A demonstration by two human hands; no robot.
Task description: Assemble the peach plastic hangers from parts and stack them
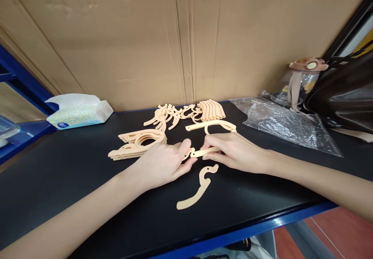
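Observation:
My left hand (164, 161) pinches a small beige plastic piece (187, 155) between thumb and fingers; most of it is hidden. Facing it, my right hand (233, 152) grips a curved beige plastic arm (201, 152) whose holed end touches or nearly touches that piece. They look like folding-hanger parts. Just below both hands, a loose hook-shaped part (194, 198) with a curved arm lies flat on the black table. Behind my right hand lies another arm (201, 126) with a curved part beneath it. A stack of assembled hangers (125, 152) sits beside my left hand.
Toward the cardboard wall (131, 49) lie a heap of hook parts (164, 115) and a row of arms (211, 109). A tissue pack (80, 113) is at left. A clear plastic bag (279, 119), bottle (305, 78) and dark bag (344, 91) occupy the right.

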